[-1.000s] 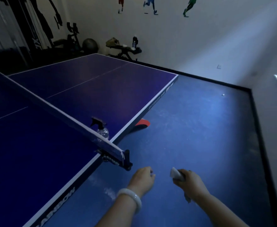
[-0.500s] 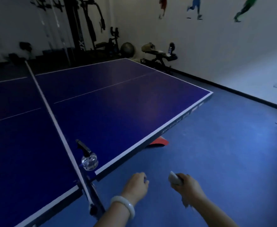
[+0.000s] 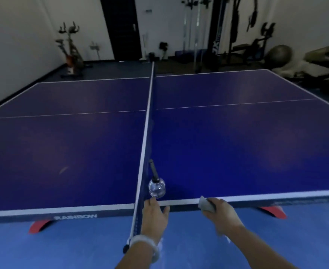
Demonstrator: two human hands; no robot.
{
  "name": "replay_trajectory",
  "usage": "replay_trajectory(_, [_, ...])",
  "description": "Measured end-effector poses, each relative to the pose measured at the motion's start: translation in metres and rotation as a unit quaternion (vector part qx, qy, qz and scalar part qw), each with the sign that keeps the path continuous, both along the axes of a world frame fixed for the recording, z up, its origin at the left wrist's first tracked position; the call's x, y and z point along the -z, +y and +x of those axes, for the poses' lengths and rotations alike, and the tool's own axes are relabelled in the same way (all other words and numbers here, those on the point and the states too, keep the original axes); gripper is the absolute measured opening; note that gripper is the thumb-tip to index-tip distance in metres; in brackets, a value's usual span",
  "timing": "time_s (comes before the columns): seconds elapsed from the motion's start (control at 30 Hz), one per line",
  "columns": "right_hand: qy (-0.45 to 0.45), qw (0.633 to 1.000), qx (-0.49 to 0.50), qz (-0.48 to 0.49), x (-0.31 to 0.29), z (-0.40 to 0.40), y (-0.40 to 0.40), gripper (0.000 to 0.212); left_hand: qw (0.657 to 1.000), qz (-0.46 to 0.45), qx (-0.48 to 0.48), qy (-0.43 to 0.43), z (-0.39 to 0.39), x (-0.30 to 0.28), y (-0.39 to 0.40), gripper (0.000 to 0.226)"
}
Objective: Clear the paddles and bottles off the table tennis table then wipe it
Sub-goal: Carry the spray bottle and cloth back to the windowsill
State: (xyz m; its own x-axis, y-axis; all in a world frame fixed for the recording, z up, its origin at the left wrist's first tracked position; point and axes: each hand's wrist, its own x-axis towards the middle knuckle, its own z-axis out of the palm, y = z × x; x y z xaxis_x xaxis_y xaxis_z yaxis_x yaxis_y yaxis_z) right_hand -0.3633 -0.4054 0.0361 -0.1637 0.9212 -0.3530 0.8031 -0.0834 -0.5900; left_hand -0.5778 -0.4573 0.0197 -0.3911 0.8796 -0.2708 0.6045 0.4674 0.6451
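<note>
so you're standing at the middle of the long side of the table tennis table [image 3: 237,148], looking straight down the net [image 3: 147,136], which runs away from you toward the far wall.

the spray bottle [image 3: 156,188] is the only thing sitting on the playing surface. it's upright on the right half, tucked right against the net and just inside the white near edge line. its long axis is vertical, clear round body at the bottom, black sprayer head on top, and that head points away from you, along the net.

your left hand [image 3: 154,215] is reaching toward it at the table edge, fingers extended and relaxed, nothing in them. the fingertips [image 3: 152,200] are just below the bottle's base; can't tell if they actually touch it. there's a white bangle [image 3: 144,244] on that wrist.

your right hand [image 3: 221,212] is at the near edge too, further right, fingers curled tight around a pale folded cloth [image 3: 205,204], which pokes out toward the white edge line.

red table feet [image 3: 38,226] show underneath on the blue floor [image 3: 62,249]. gym gear [image 3: 235,35] and a dark door [image 3: 123,28] sit along the back wall, all a bit blurry.
</note>
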Motion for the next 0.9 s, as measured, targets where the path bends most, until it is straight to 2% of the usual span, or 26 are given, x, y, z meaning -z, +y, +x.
replay_trajectory(0.13, [0.009, 1.0, -0.014, 0.006, -0.002, -0.025, 0.043, 0.039, 0.996, 0.031, -0.067, -0.039, -0.01, 0.009, 0.034, 0.07])
replay_trajectory(0.3, [-0.029, 0.999, -0.035, 0.012, 0.007, -0.041, 0.094, 0.054, 0.988, 0.031, -0.122, -0.086, -0.018, 0.02, 0.08, 0.081])
replay_trajectory(0.37, [-0.037, 0.998, -0.041, -0.002, 0.011, -0.045, 0.106, 0.054, 0.982, 0.039, -0.134, -0.129, -0.021, 0.033, 0.094, 0.07])
replay_trajectory(0.43, [-0.033, 0.998, -0.051, -0.011, 0.016, -0.047, 0.113, 0.052, 0.973, 0.058, -0.16, -0.156, -0.025, 0.049, 0.103, 0.049])
replay_trajectory(0.53, [-0.026, 0.998, -0.059, -0.014, 0.021, -0.048, 0.124, 0.049, 0.973, 0.064, -0.159, -0.155, -0.026, 0.055, 0.117, 0.022])
replay_trajectory(0.6, [-0.029, 0.997, -0.068, -0.018, 0.024, -0.047, 0.131, 0.05, 0.975, 0.058, -0.147, -0.153, -0.022, 0.046, 0.125, 0.013])
replay_trajectory(0.73, [-0.035, 0.996, -0.081, -0.022, 0.027, -0.041, 0.14, 0.05, 0.98, 0.053, -0.141, -0.128, -0.013, 0.036, 0.133, 0.016])
replay_trajectory(0.9, [-0.04, 0.996, -0.067, -0.033, 0.032, -0.03, 0.143, 0.052, 0.957, 0.102, -0.163, -0.219, 0.001, 0.032, 0.138, 0.019])
